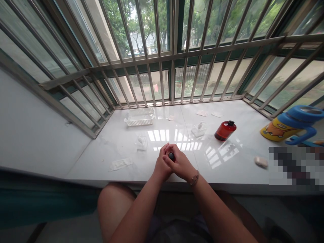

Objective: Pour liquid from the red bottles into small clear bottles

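Observation:
My left hand (160, 164) and my right hand (181, 162) are closed together near the front edge of the white marble-look counter. Between them, a small bottle with a round black cap (171, 156) is gripped; only the cap and a sliver of dark red show, and my fingers hide the rest. To the right stands a larger red bottle (225, 131) with a black top. Beyond my hands sit a clear square container (199, 129) with something upright on it and, to the left, another clear square piece (141, 143).
A white perforated basket (140, 118) stands at the back left. A whitish strip (120, 164) lies at the left front, pale flat pieces (201, 113) near the window bars. On the right are a blue-and-yellow jug (280, 125) and a pale oval object (261, 162).

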`<action>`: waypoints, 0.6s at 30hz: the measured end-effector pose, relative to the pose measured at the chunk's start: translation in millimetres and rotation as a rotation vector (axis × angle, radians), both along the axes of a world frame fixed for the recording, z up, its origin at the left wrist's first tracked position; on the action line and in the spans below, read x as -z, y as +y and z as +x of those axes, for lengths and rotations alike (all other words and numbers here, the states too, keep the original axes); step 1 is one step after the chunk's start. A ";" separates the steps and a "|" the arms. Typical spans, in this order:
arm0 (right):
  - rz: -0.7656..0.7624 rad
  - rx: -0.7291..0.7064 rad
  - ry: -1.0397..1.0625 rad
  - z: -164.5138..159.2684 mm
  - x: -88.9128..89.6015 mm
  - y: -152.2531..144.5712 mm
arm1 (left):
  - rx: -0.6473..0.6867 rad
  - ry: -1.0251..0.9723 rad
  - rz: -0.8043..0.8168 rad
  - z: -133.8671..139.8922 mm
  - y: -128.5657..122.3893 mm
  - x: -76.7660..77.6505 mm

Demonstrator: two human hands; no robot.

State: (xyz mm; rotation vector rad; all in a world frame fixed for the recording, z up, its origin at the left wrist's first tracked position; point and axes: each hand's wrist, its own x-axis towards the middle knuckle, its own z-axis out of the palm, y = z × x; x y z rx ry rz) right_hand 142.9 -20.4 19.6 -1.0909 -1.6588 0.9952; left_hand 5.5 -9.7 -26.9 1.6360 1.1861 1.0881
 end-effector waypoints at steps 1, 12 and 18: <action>0.010 -0.014 -0.027 0.3 -3.5 1.7 | -0.002 0.049 0.038 0.0 0.8 2.8; 0.016 -0.237 -0.255 0.2 -20.4 27.4 | 0.073 0.271 0.084 2.3 12.0 28.6; 0.126 -0.158 -0.430 -5.2 -21.2 29.2 | 0.082 0.291 0.110 4.1 11.7 19.5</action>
